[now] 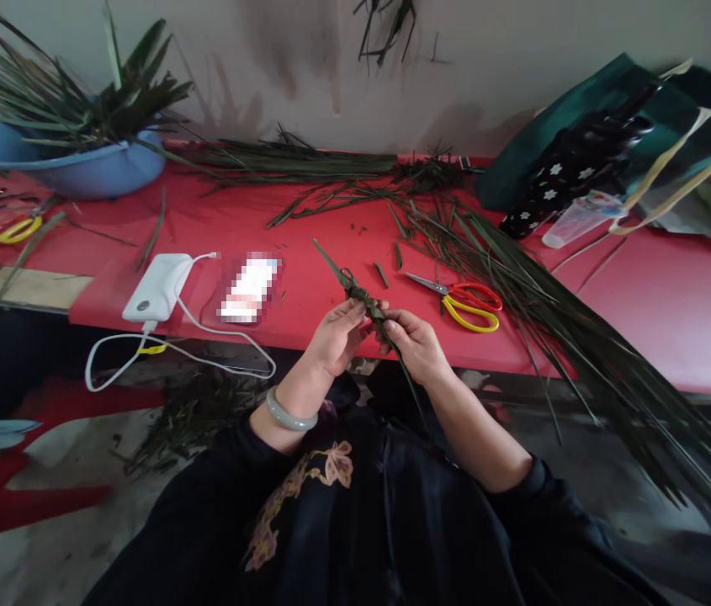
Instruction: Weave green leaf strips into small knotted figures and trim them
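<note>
Between both hands is a small woven piece of green palm leaf (358,290), its pointed tip slanting up and left and a long loose strip trailing down toward my lap. My left hand (343,332), with a pale bangle on the wrist, pinches the knotted middle. The lower part of the same woven leaf is gripped between thumb and fingers of my right hand (415,341). Some fingertips are hidden behind the leaf. Right of my hands, scissors (465,303) with red and yellow handles lie with blades slightly apart.
A white power bank (158,288) with a cable and a phone (250,288) lie on the red table (222,219). Long leaf strips (519,273) hang over the front edge. Behind are a blue basin (99,168) of leaves, a green bag (557,126) and a plastic cup (582,220).
</note>
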Demonstrator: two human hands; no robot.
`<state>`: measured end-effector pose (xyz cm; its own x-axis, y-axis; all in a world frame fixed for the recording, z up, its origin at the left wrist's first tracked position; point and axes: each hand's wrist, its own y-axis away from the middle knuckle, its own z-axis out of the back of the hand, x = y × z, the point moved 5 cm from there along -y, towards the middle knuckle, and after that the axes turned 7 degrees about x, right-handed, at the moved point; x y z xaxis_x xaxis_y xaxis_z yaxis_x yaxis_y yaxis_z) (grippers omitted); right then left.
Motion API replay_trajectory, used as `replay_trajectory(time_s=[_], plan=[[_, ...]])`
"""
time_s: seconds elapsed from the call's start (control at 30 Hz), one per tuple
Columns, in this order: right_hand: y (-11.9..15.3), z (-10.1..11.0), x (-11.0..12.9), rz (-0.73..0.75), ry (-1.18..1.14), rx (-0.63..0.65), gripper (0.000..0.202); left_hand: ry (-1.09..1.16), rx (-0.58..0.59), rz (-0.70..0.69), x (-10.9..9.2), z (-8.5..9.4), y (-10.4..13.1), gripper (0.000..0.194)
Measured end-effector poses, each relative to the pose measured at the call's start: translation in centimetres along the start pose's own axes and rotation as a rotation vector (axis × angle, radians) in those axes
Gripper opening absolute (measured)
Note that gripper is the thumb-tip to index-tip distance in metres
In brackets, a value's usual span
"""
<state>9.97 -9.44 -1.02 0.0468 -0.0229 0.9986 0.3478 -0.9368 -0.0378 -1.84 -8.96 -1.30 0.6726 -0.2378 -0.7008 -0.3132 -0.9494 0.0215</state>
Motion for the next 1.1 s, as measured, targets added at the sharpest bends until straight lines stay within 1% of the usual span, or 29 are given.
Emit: replay_trajectory(time_s=[0.07, 0.13, 0.23, 0.4, 0.7, 1.0, 1.1], plan=[[0.4, 0.3, 0.3, 0.015, 0.182, -0.059, 0.029, 0.006, -0.025, -0.004, 0.1, -0.1, -0.1, 0.02], [0.8, 0.4, 0.8, 0.026, 0.311, -0.113, 0.024, 0.003, -0.045, -0.004, 0.2, -0.4, -0.2, 0.02], [1.1, 0.2, 1.3, 0.043, 0.387, -0.131, 0.019, -0.007, -0.057, -0.007, 0.1, -0.7, -0.2, 0.019], [1.0, -0.1, 1.0, 0.029, 0.381, -0.097, 0.018, -0.012, -0.054, -0.016, 0.0, -0.7, -0.4, 0.02], [0.8, -0.1, 1.2, -0.004, 0.357, -0.137, 0.009, -0.003, -0.102, -0.037, 0.1, -0.5, -0.6, 0.02], [0.9, 0.0, 0.7, -0.044, 0.383, -0.145, 0.007, -0.028, -0.137, -0.008, 0.3, -0.2, -0.7, 0.018], [1.0, 0.1, 0.7, -0.03, 0.416, -0.153, 0.007, -0.03, -0.115, -0.009, 0.4, -0.1, -0.8, 0.018]])
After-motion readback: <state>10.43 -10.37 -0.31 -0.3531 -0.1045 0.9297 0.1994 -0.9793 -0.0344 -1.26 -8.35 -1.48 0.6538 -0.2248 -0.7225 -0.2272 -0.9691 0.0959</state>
